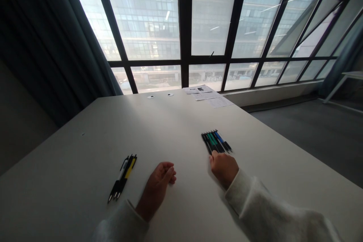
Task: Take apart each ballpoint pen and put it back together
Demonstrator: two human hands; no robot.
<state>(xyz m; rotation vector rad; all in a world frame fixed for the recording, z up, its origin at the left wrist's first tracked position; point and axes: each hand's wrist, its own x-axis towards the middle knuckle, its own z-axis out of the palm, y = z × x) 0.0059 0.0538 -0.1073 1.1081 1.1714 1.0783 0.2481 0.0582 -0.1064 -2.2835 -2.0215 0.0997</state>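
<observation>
Several pens (pixel 212 141) lie side by side in a row on the white table, with black, green and blue barrels. My right hand (pixel 224 167) rests at the near ends of this row, fingers curled and touching the pen tips; whether it pinches anything is hidden. Left of centre, my left hand (pixel 162 179) is loosely closed above the tabletop, with no object visible in it. Further left lies a small bunch of pens close together, including a yellow-and-black pen (pixel 129 170) and a white-and-black pen (pixel 123 165), their tips toward me.
Printed papers (pixel 202 92) lie at the table's far edge, near two round white discs (pixel 150 97) with dark centres. The white table (pixel 113 121) reaches toward large windows, with a dark curtain (pixel 56 45) at the left. Another table (pixel 351 75) stands at the far right.
</observation>
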